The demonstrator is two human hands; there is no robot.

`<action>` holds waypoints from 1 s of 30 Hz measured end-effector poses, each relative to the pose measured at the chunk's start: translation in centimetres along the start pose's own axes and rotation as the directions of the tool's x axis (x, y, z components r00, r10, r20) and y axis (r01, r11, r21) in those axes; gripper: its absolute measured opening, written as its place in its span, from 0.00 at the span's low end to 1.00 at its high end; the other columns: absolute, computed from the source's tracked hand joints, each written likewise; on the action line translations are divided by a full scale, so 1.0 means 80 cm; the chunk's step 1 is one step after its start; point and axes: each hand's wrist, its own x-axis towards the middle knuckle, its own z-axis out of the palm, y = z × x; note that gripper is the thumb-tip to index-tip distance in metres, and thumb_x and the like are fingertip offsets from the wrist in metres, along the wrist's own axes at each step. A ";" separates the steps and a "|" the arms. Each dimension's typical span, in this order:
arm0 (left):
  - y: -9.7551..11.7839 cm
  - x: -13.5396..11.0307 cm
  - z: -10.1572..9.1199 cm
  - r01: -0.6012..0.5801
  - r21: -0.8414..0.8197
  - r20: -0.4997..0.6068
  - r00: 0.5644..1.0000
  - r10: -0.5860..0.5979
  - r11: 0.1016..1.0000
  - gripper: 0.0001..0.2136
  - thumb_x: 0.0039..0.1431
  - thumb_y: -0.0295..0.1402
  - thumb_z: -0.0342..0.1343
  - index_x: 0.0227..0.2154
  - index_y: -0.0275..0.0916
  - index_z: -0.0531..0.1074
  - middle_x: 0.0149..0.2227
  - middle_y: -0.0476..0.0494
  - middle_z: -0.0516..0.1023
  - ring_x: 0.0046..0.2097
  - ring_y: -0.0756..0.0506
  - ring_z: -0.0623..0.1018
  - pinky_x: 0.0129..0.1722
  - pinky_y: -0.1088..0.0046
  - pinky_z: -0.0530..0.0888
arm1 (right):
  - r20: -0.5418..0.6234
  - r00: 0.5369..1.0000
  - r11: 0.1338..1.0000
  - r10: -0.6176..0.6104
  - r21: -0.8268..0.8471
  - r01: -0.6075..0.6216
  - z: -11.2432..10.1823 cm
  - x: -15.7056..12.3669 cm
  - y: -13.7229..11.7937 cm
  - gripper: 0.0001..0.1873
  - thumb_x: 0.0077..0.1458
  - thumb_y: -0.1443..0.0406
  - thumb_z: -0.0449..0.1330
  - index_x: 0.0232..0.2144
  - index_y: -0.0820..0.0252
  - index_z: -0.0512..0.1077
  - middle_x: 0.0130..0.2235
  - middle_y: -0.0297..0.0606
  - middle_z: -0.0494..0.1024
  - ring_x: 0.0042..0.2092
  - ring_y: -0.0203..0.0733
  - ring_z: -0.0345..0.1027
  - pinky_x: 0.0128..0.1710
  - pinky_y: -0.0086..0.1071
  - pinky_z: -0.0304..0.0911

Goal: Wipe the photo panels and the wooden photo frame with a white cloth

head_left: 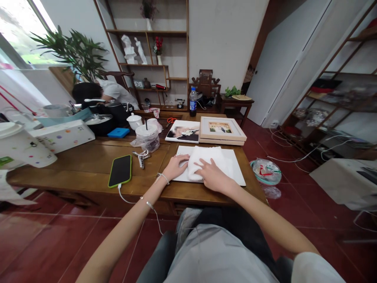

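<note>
A folded white cloth [193,163] lies on a flat white board [235,167] at the near edge of the wooden table. My right hand [210,173] rests on the cloth with its fingers spread. At the cloth's left side, my left hand [176,166] lies flat on the board, fingers stretched toward the cloth and perhaps touching its edge. Just beyond the board are a photo print [184,133] and a pale picture frame [235,135] with a small photo in it, which sits on another frame-like piece.
Left of my hands lie a phone [120,171] on a white cable and a metal clamp-like object [141,157]. Behind them stand a bagged cup [149,135], a white lidded pot [134,121] and a bottle [193,103]. Another person [118,92] leans at the table's far left.
</note>
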 end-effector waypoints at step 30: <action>-0.001 0.003 -0.003 0.217 -0.436 -0.054 0.963 -0.266 0.874 0.19 0.58 0.39 0.47 0.48 0.33 0.66 0.46 0.35 0.75 0.49 0.43 0.74 0.50 0.65 0.68 | -0.087 0.984 0.986 0.156 0.070 -0.150 0.017 0.036 -0.004 0.26 0.44 0.74 0.50 0.49 0.63 0.65 0.59 0.51 0.58 0.61 0.55 0.42 0.54 0.61 0.35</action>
